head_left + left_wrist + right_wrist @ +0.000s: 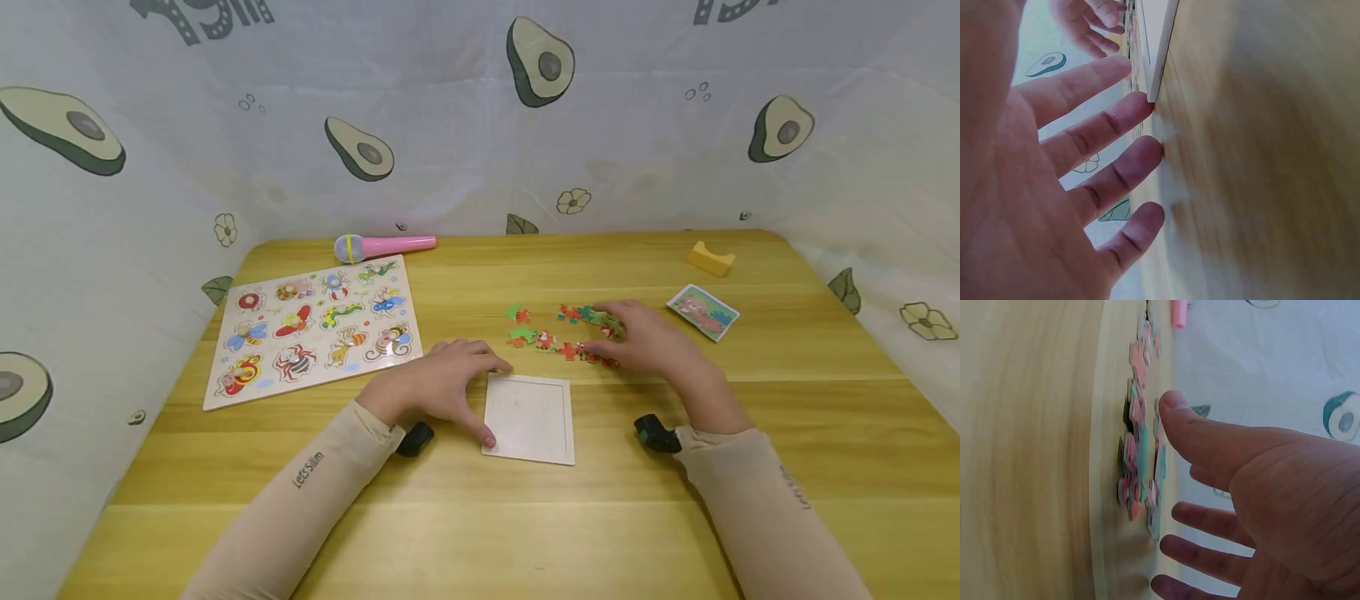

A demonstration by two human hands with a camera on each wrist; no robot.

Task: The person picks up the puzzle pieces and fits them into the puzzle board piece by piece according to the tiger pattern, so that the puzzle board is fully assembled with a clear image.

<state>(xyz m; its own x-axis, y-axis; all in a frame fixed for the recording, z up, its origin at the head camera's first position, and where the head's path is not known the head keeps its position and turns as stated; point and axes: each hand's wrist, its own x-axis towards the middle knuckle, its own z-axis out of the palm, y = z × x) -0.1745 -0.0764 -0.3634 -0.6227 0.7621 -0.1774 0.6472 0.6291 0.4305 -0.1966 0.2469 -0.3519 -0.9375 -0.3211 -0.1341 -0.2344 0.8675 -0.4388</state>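
A square wooden tray [528, 419] with a thin rim lies bare on the table. My left hand [448, 385] rests at its left side, thumb on the lower left corner and fingertips by the upper left one; in the left wrist view the fingers of the left hand [1104, 140] are spread along the tray's edge [1159, 56]. Beyond the tray lie loose jigsaw pieces [545, 339], some overlapping. Over their right end is my right hand [645, 340], fingers apart; in the right wrist view the right hand [1260, 494] is beside the pieces [1138, 444], holding none.
A peg puzzle board [315, 325] with insect pictures lies at the left, a pink toy microphone [397, 245] behind it. To the right are a picture card [703, 312] and a yellow block [711, 259]. A patterned curtain [450, 108] hangs behind the table.
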